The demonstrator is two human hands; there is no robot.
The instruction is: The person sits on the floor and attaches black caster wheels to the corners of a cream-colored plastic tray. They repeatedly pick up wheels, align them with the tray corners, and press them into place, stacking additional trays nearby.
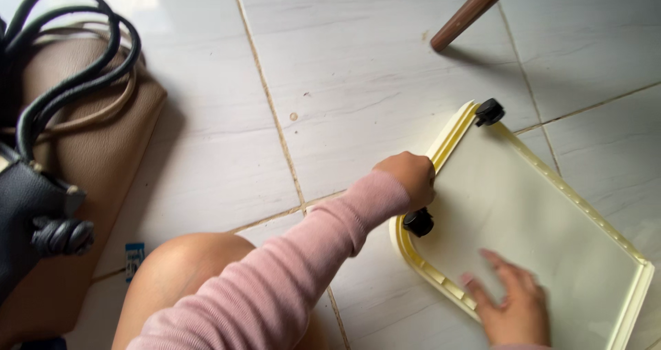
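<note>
- Head view: a cream plastic panel lies flat on the tiled floor, with black caster wheels at its near edge.
- Left hand is closed over the rim between the wheels; right hand lies open, fingers spread, on the face.
- Panel looks light, stiff, smooth and likely slippery; the ribbed rim offers grip.
- Bare tiles beyond; bags sit well left, a wooden leg stands beyond the panel's far corner.

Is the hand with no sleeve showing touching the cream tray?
Touching. The head view shows the right hand lying flat, palm down, on the tray, fingers spread on its surface.
</note>
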